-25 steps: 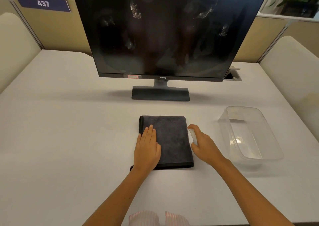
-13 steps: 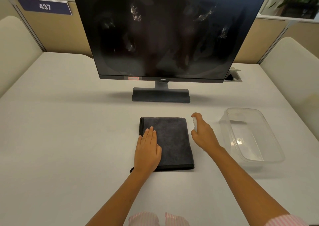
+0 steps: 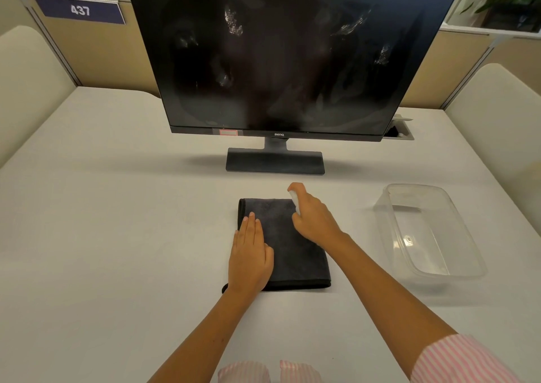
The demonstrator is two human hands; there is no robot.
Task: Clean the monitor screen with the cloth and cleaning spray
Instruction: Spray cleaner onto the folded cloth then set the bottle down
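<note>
Holding the small white spray bottle (image 3: 294, 204) in a curled grip, the right hand (image 3: 314, 221) is hovering over the far right part of the dark folded cloth (image 3: 292, 253), with its forefinger arched over the bottle's top; the nozzle's direction is too small to tell. The left hand (image 3: 250, 255) is lying flat with fingers straight and together, pressing the cloth's left side onto the bench (image 3: 117, 236). Judging by this, the step in hand is wetting the cloth, or raising the bottle toward the screen. Doing it well is calling for a light mist, the cloth being kept pinned, and the nozzle being aimed away from the bezel so nothing is running into the bottom edge. The monitor (image 3: 281, 60) is standing upright well beyond both hands, its black screen carrying pale smears and fingerprint patches near the top left, top right and middle. A clear plastic tub (image 3: 456, 262) is sitting to the right of the right hand.
</note>
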